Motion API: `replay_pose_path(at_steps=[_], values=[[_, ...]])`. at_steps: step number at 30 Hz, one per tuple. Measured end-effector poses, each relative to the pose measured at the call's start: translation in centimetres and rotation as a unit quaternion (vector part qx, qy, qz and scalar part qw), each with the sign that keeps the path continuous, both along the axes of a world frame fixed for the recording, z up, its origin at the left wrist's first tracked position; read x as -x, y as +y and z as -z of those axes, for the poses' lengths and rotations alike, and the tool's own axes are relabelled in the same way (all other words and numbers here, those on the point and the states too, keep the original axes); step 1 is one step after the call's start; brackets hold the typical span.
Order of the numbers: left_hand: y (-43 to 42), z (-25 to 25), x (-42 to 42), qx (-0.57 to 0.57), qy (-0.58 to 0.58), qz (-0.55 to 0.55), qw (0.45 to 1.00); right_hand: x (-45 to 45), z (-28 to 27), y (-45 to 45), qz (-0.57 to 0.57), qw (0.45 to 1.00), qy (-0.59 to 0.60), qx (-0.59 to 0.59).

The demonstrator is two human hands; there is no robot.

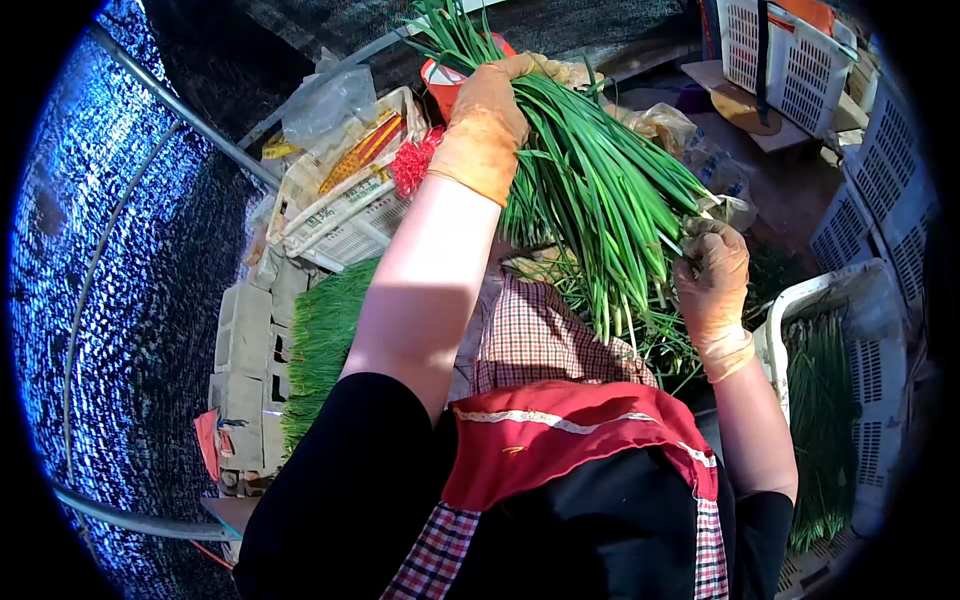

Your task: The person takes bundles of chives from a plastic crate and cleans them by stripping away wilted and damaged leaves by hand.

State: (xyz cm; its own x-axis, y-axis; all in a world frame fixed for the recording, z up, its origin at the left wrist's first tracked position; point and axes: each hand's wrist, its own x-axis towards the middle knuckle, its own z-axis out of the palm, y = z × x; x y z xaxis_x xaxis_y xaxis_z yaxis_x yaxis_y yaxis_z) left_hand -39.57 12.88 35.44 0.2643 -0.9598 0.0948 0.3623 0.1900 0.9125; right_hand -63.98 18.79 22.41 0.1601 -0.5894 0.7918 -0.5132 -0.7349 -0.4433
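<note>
My left hand [490, 120], in an orange glove, grips a big bunch of garlic chives [600, 170] near its leafy end. The long green leaves fan out to the right and downward, with pale stem ends toward me. My right hand [715, 275], in a soiled orange glove, is closed with bent fingers beside those stem ends. What its fingertips pinch is too small to make out. Loose green scraps [670, 340] lie under the bunch, beyond the checked apron [545, 335] over my lap.
At the left, a white crate [350, 235] holds plastic bags and red rubber bands [415, 165]. More chives [330, 330] lie by the grey blocks [243, 340]. A white basket [880, 290] of chives stands at my right. Another crate [805, 75] is at the back right.
</note>
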Motion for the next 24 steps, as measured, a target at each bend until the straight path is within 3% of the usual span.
replay_pose_path(at_steps=[1, 2, 3, 5, 6, 8, 9, 10, 11, 12, 13, 15, 16, 18, 19, 21, 23, 24], values=[[-0.4, 0.2, 0.1, 0.000, 0.087, -0.019, 0.996, 0.0, -0.2, 0.2, -0.031, 0.995, -0.052, -0.075], [-1.1, 0.8, -1.4, -0.001, 0.088, -0.021, 0.996, -0.2, 0.7, -0.3, -0.094, 0.970, -0.173, -0.139], [-1.1, 0.6, -2.4, 0.013, -0.062, -0.004, 0.998, 0.0, 0.6, -0.2, -0.218, 0.866, -0.347, -0.287], [-0.4, 0.2, -1.5, 0.029, -0.048, 0.027, 0.998, 1.9, -1.1, 0.8, -0.172, 0.830, -0.333, -0.414], [-0.1, -0.1, -1.8, 0.034, -0.154, 0.033, 0.987, 2.7, 0.2, 0.3, -0.194, 0.816, -0.362, -0.407], [-1.1, 0.0, -2.5, 0.022, -0.022, 0.036, 0.999, 5.4, 4.6, -0.9, -0.163, 0.834, -0.333, -0.409], [-0.7, -0.3, -2.6, 0.023, -0.023, 0.036, 0.999, 7.2, 7.6, -1.6, -0.160, 0.839, -0.325, -0.407], [0.2, -0.9, -3.1, 0.048, -0.125, 0.065, 0.989, 9.3, 9.5, -1.6, -0.161, 0.839, -0.326, -0.406], [0.6, -1.2, -3.2, 0.071, -0.226, 0.093, 0.967, 11.2, 11.3, -1.3, 0.006, 0.888, -0.035, -0.459], [0.3, -1.0, -3.1, 0.099, -0.222, 0.054, 0.969, 11.7, 11.3, -1.0, 0.173, 0.833, 0.259, -0.458], [0.2, -1.2, -3.4, 0.094, -0.119, 0.082, 0.985, 11.6, 11.1, -1.0, 0.175, 0.834, 0.255, -0.457], [1.2, -1.7, -2.8, 0.096, -0.288, 0.024, 0.952, 9.6, 7.5, -0.2, 0.122, 0.924, 0.146, -0.331], [1.1, -1.9, -2.8, 0.096, -0.289, 0.026, 0.952, 8.4, 7.1, -1.2, 0.059, 0.957, 0.061, -0.276], [1.3, -2.2, -2.8, 0.089, -0.134, 0.059, 0.985, 5.2, 1.8, -1.0, -0.009, 0.914, -0.098, -0.393], [1.7, -2.2, -2.9, 0.124, -0.267, 0.044, 0.955, 4.1, 1.3, -1.6, -0.010, 0.915, -0.099, -0.391], [1.4, -2.5, -3.1, 0.090, -0.119, 0.080, 0.986, 2.3, 1.0, -2.8, -0.100, 0.930, -0.224, -0.274], [1.3, -2.6, -2.8, 0.077, -0.082, 0.088, 0.990, 1.5, -0.1, -3.7, -0.124, 0.943, -0.187, -0.247], [1.4, -2.6, -2.6, 0.083, -0.058, 0.090, 0.991, 1.2, 0.2, -4.4, -0.168, 0.916, -0.218, -0.293]])
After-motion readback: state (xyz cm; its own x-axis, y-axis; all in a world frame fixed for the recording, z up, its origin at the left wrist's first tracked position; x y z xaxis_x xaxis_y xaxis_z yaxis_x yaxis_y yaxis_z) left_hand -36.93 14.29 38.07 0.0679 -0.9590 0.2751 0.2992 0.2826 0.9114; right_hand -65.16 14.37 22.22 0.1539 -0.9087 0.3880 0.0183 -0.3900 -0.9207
